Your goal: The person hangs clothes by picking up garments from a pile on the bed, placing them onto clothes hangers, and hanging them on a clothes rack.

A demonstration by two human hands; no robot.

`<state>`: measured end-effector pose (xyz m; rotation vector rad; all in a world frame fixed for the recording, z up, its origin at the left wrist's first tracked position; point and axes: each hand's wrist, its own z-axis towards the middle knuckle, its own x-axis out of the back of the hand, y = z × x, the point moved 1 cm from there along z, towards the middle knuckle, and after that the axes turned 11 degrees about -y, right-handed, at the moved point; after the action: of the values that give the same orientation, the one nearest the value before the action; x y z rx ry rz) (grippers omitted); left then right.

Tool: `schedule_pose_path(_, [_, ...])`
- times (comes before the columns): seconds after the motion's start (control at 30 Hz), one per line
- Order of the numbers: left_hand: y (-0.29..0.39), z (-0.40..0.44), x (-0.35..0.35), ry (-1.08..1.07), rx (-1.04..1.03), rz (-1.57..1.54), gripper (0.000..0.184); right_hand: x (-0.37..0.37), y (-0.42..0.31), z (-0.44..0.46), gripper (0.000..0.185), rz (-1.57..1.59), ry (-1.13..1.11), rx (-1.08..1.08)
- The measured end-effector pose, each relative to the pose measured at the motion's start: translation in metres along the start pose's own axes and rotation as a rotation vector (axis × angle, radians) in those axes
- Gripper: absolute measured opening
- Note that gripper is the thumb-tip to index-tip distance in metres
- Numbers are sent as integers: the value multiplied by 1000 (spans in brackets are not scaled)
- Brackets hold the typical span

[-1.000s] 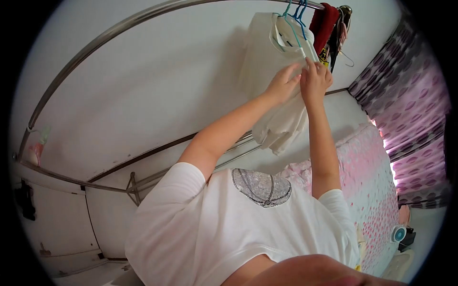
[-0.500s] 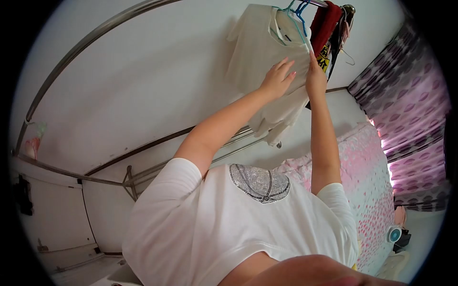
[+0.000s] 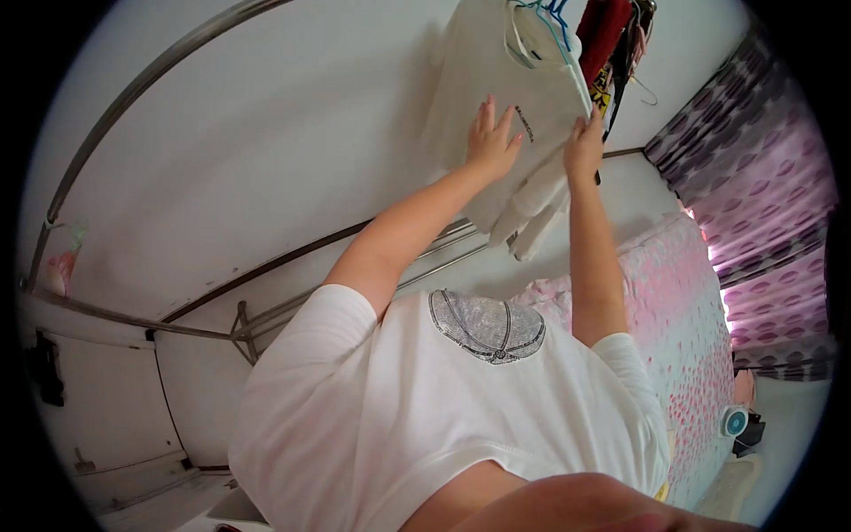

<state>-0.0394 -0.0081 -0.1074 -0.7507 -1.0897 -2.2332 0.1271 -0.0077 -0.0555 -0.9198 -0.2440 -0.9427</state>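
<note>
A white T-shirt (image 3: 461, 97) with a small line of dark lettering on its chest hangs from a teal hanger (image 3: 564, 35) near the top of the view. My left hand (image 3: 492, 146) lies against the shirt's front, fingers spread, left of the lettering. At the shirt's right side, my right hand (image 3: 582, 151) has its fingers closed on the edge of the white fabric. Below both hands the lower part of the shirt hangs in loose folds.
Blue hangers (image 3: 557, 12), a dark red garment (image 3: 605, 31) and other clothes hang alongside. A curved metal rail (image 3: 115, 111) rises at left. To the right are a bed with pink-patterned bedding (image 3: 683, 355), purple curtains (image 3: 762, 204) and a small fan (image 3: 734, 421).
My left hand has shifted left across the shirt front, and the lettering now shows. My right hand sits slightly lower in view on the shirt's edge. The camera view has tilted a little.
</note>
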Motion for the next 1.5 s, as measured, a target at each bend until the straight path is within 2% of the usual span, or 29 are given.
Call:
schedule_pose_path(0.13, [-23,-46,-29,-133,88,134,58,-34,20,-68,40,201,-17,2])
schedule_pose_path(0.23, [-46,-90,-50,-225,121,217,63,-68,59,-131,50,75,-198,-59])
schedule_pose_path(0.33, [-66,-128,-41,-329,63,330,64,-85,68,-201,61,-323,-107,13])
schedule_pose_path(0.37, [-73,-139,-34,-367,29,372,63,-91,74,-222,71,-366,-287,-93])
schedule_pose_path(0.47, [-101,-171,-22,-480,81,478,64,-83,70,-262,74,-547,-555,-166])
schedule_pose_path(0.57, [-117,-216,-21,-495,23,494,65,-79,71,-298,73,-607,-618,-153])
schedule_pose_path(0.7, [-116,-278,-45,-643,15,469,66,-71,60,-358,73,-589,-680,-190])
schedule_pose_path(0.8, [-93,-297,-59,-711,-116,443,68,-53,57,-402,73,-588,-684,-198])
schedule_pose_path(0.87, [-77,-290,-73,-774,-193,537,70,-40,59,-417,73,-602,-670,-208])
schedule_pose_path(0.93, [-55,-283,-78,-744,-272,537,71,-18,60,-426,73,-634,-614,-251])
schedule_pose_path(1.13, [14,-284,-104,-803,-529,491,70,49,71,-460,71,-750,-508,-513])
schedule_pose_path(1.33, [103,-341,-152,-886,-777,430,70,141,67,-541,69,-762,-466,-708])
schedule_pose_path(1.5, [196,-409,-173,-890,-922,246,68,238,67,-631,67,-885,-447,-856])
